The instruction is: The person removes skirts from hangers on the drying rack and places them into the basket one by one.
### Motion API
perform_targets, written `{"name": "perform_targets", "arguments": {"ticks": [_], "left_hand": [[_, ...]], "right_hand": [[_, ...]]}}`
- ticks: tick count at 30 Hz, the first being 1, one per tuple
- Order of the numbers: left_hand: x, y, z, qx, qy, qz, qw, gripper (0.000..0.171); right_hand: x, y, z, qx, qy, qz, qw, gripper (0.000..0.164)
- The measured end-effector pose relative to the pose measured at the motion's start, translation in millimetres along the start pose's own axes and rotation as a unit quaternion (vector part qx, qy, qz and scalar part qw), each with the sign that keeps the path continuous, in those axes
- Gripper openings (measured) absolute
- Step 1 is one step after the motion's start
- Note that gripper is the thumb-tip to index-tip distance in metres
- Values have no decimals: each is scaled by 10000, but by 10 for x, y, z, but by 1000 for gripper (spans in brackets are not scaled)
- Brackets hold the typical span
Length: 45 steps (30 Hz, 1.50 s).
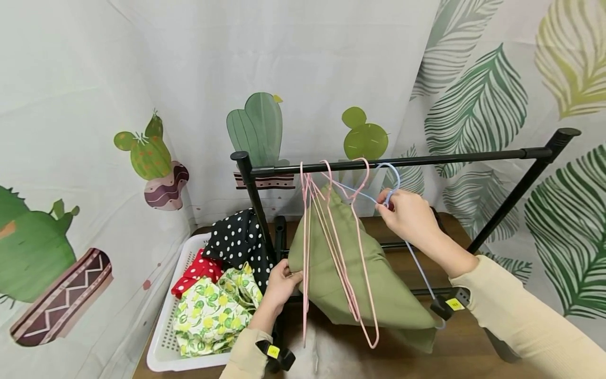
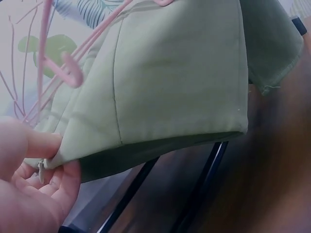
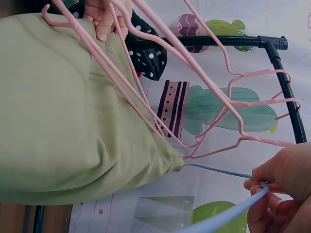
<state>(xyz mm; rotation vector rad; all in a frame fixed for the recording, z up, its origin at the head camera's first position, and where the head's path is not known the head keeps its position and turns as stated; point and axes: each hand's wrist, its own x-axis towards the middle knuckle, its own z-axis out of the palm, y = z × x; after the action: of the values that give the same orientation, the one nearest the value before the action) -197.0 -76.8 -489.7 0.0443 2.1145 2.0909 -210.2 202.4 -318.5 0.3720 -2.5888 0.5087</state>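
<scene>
My right hand (image 1: 411,217) pinches a blue clothes hanger (image 1: 418,266) at its neck, just below the hook. That hook is at the rail; I cannot tell whether it rests on it. One arm of the blue hanger runs into a bunched corner of an olive-green skirt (image 1: 374,276). My left hand (image 1: 279,285) pinches the skirt's edge at the left, beside a small zip pull (image 2: 41,171) that shows in the left wrist view. Several pink hangers (image 1: 369,284) hang from the rail in front of the skirt.
A black clothes rack with a top rail (image 1: 454,158) stands on a brown wooden table (image 1: 454,350). At the left, a white basket (image 1: 158,342) holds a black polka-dot cloth (image 1: 236,237), a red dotted cloth (image 1: 196,272) and a lemon-print cloth (image 1: 210,316). Printed curtains hang behind.
</scene>
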Motion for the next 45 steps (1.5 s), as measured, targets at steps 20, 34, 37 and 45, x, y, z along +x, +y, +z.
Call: {"name": "perform_targets", "arguments": {"ticks": [20,34,37,45], "left_hand": [[71,-201,34,-45,162,50,9998,21],[-37,-23,-153,399,156,321,9986,21],[-83,-2,-190,466,300,378,9977,20],[-173,12,-273,125,428,323,9985,19]], "right_hand": [[4,-34,-25,-40,18,-65,10000,6],[-2,23,2,-95,74,-91,9999,4],[-5,32,11,-91,57,-82,9999,5],[-8,38,20,-79,16,-40,10000,5]]}}
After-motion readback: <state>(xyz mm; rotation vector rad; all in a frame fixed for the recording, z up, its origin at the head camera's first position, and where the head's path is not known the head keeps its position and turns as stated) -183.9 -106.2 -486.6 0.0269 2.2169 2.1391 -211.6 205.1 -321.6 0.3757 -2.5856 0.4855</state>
